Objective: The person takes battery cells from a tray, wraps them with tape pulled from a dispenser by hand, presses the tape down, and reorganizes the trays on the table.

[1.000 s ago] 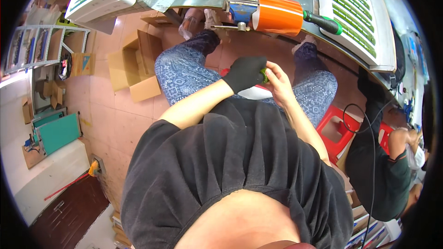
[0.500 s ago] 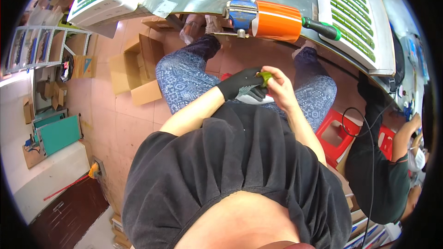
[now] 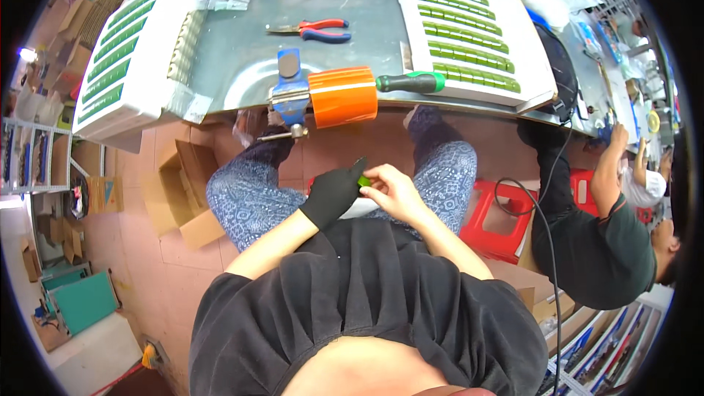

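Over my lap, my two hands meet at a small glossy green piece. My left hand, in a black glove, is closed on it from one side. From the other, my bare right hand pinches it between thumb and fingers. Fingers hide most of the piece, so its exact kind cannot be made out. A patch of white shows below the hands, above the lap. Beyond them, at the bench edge, a blue vise stands beside an orange cylinder.
A green-and-black handle sticks out from the cylinder's right end. Red-and-blue pliers lie on the grey bench. White trays with rows of green pieces flank it. An open carton sits on the floor; a person sits at right.
My view has shifted, bringing more of the bench into sight. Both hands stay together around the green piece, which is now more covered by the fingers.
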`<state>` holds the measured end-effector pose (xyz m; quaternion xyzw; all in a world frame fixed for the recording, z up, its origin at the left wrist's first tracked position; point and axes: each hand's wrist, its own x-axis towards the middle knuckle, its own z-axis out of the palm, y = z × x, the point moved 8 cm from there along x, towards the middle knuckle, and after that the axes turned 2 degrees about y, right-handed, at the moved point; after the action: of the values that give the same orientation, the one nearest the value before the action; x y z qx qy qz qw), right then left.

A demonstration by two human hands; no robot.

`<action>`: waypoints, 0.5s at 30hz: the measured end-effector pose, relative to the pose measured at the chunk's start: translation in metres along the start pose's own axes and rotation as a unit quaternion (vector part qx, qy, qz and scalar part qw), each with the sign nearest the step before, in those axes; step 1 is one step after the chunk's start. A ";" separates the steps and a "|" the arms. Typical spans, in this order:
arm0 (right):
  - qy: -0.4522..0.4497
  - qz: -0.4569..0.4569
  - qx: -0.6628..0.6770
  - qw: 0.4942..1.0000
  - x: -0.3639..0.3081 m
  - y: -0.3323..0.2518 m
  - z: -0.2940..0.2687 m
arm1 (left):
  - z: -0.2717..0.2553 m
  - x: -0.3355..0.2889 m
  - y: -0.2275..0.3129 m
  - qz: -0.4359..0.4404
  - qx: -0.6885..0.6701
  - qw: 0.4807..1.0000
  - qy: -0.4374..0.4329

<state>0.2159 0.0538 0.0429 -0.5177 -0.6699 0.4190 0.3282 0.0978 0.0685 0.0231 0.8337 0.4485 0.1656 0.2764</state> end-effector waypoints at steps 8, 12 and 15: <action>0.076 -0.029 0.046 0.996 -0.010 -0.003 -0.001 | 0.065 -0.004 -0.038 -0.199 -0.588 0.780 -0.078; 0.041 0.104 0.067 0.991 -0.011 0.018 -0.011 | 0.022 0.017 0.001 0.020 -0.173 0.985 -0.007; 0.106 -0.009 0.016 0.994 -0.013 0.000 -0.032 | 0.015 0.026 0.010 0.018 -0.243 0.969 0.045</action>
<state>0.2469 0.0486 0.0563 -0.5476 -0.6293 0.3693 0.4095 0.1262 0.0810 0.0182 0.7412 0.3916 0.3122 0.4470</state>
